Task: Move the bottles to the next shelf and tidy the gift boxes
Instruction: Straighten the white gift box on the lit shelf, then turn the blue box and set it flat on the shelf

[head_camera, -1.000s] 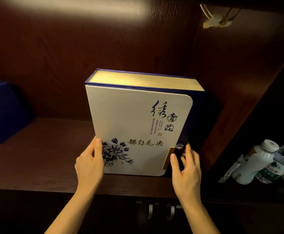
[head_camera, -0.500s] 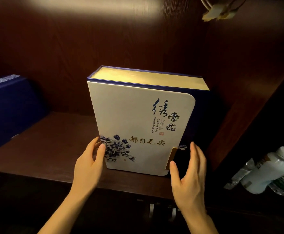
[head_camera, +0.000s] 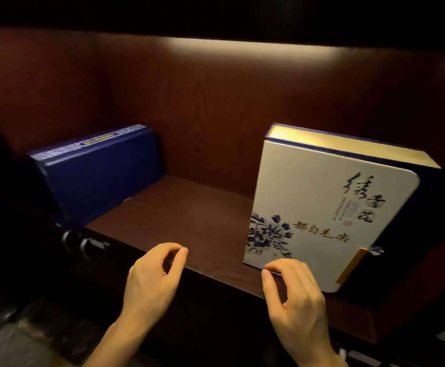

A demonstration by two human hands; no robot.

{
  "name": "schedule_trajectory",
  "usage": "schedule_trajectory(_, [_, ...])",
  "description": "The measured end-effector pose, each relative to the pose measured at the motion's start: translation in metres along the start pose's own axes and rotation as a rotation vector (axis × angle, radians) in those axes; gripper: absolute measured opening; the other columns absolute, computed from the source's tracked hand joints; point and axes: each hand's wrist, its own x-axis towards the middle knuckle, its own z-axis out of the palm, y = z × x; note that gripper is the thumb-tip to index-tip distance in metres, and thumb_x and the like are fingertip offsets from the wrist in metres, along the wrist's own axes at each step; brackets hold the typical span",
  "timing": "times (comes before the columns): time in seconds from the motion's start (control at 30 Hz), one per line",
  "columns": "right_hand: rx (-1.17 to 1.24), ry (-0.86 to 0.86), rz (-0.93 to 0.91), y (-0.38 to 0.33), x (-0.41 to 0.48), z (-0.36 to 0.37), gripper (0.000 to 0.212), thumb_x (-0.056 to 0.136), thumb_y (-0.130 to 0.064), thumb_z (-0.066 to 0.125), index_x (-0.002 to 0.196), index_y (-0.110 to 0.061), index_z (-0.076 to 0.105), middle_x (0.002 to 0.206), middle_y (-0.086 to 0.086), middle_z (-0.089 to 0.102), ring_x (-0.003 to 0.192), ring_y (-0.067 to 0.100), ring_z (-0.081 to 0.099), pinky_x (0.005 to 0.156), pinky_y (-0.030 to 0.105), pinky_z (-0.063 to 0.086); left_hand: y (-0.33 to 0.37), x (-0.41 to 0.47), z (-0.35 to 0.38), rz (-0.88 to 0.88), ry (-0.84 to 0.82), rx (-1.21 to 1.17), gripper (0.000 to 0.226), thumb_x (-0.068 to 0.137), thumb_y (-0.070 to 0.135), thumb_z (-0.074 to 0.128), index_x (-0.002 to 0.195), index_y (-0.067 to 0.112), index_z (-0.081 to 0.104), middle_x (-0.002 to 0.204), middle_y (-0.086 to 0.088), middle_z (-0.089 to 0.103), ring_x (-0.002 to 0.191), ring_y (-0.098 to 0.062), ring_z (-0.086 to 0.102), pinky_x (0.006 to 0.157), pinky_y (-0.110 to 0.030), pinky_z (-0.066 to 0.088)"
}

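A white gift box [head_camera: 322, 207] with blue flowers and black brush lettering stands upright at the right end of the dark wooden shelf [head_camera: 189, 223]. At the shelf's left end a dark blue gift box [head_camera: 97, 176] stands against the side wall. My left hand [head_camera: 152, 282] hovers in front of the shelf edge, fingers loosely curled, holding nothing. My right hand [head_camera: 292, 295] is just below the white box's lower left corner, fingers curled and empty; it is off the box. No bottles are in view.
The shelf sits inside a dark wood cabinet with a lit back panel [head_camera: 216, 107]. Metal handles [head_camera: 81, 245] show below the shelf's left front. Bare shelf lies between the two boxes.
Both hands have let go of the white box and drawn back toward me. The view has swung left, so the blue box shows fully and the bottles have left the frame.
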Motion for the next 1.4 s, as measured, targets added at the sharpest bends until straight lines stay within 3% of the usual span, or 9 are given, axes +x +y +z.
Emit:
schedule_trajectory(0.1, [0.087,-0.017,-0.027,-0.039,0.001,0.031,0.005,0.093,-0.024,0.061,0.091,-0.024,0.066,0.089,-0.016,0.059,0.087,0.005,0.058,0.076,0.022,0.046,-0.026,-0.008,-0.042,-0.025,0.061,0.023,0.011,0.092,0.047,0.06,0.091,0.04,0.069,0.095,0.035,0.064,0.087,0.008,0.063,0.063,-0.007,0.044])
schedule_trajectory(0.3, [0.196,-0.105,-0.02,-0.109,0.012,0.086,0.023,0.092,-0.015,0.068,0.086,-0.035,0.06,0.086,-0.023,0.059,0.086,0.004,0.061,0.067,0.014,0.043,-0.078,-0.017,-0.118,-0.088,0.176,0.047,0.009,0.087,0.046,0.067,0.081,0.039,0.066,0.081,0.027,0.067,0.076,0.002,0.066,0.063,-0.016,0.048])
schedule_trajectory(0.43, [0.303,-0.132,0.024,-0.144,0.029,0.118,0.022,0.092,-0.017,0.067,0.085,-0.037,0.061,0.084,-0.022,0.063,0.091,0.002,0.062,0.071,0.008,0.044,-0.104,-0.01,-0.154,-0.124,0.25,0.037,0.011,0.088,0.04,0.069,0.079,0.035,0.066,0.071,0.019,0.067,0.07,0.0,0.066,0.066,-0.023,0.052])
schedule_trajectory(0.6, [0.36,-0.175,0.093,-0.163,0.059,0.16,0.016,0.096,-0.022,0.065,0.086,-0.035,0.063,0.083,-0.019,0.064,0.091,-0.002,0.06,0.069,0.016,0.049,-0.126,0.013,-0.181,-0.147,0.284,0.065,0.012,0.09,0.038,0.067,0.079,0.034,0.064,0.068,0.013,0.067,0.069,0.0,0.065,0.069,-0.03,0.055])
schedule_trajectory(0.8, [0.4,-0.159,0.132,-0.164,0.101,0.215,0.018,0.096,-0.025,0.066,0.082,-0.037,0.063,0.076,-0.021,0.064,0.087,-0.003,0.062,0.061,0.006,0.046,-0.153,0.063,-0.192,-0.197,0.327,0.045,0.01,0.093,0.034,0.064,0.083,0.033,0.065,0.073,0.012,0.068,0.073,-0.002,0.066,0.065,-0.02,0.05])
schedule_trajectory(1.0, [0.458,-0.177,0.192,-0.155,0.157,0.27,0.014,0.096,-0.032,0.063,0.084,-0.037,0.065,0.088,-0.026,0.066,0.087,0.0,0.063,0.06,0.011,0.047,-0.173,0.147,-0.197,-0.191,0.377,0.06,0.006,0.095,0.031,0.061,0.089,0.03,0.064,0.081,0.013,0.066,0.078,-0.004,0.063,0.066,-0.021,0.049])
schedule_trajectory(1.17, [0.495,-0.155,0.21,-0.142,0.218,0.309,0.012,0.096,-0.031,0.064,0.085,-0.035,0.067,0.081,-0.016,0.069,0.088,-0.003,0.063,0.064,0.006,0.046,-0.191,0.223,-0.195,-0.127,0.462,0.08,0.003,0.093,0.025,0.064,0.096,0.025,0.065,0.097,0.008,0.066,0.086,-0.006,0.062,0.075,-0.027,0.051])
schedule_trajectory(1.33, [0.485,-0.176,0.251,-0.13,0.277,0.347,0.007,0.097,-0.033,0.063,0.091,-0.033,0.066,0.086,-0.019,0.067,0.093,-0.016,0.058,0.059,-0.001,0.042,-0.216,0.285,-0.193,-0.201,0.527,0.024,0.037,0.094,0.03,0.064,0.129,0.017,0.058,0.129,-0.002,0.057,0.117,-0.018,0.056,0.093,-0.032,0.046])
schedule_trajectory(1.4, [0.483,-0.18,0.265,-0.127,0.296,0.362,0.006,0.097,-0.034,0.063,0.092,-0.031,0.066,0.088,-0.017,0.068,0.087,-0.012,0.06,0.058,0.0,0.041,-0.225,0.3,-0.191,-0.258,0.505,-0.009,0.05,0.095,0.037,0.062,0.14,0.017,0.049,0.142,-0.004,0.05,0.129,-0.019,0.049,0.094,-0.029,0.042])
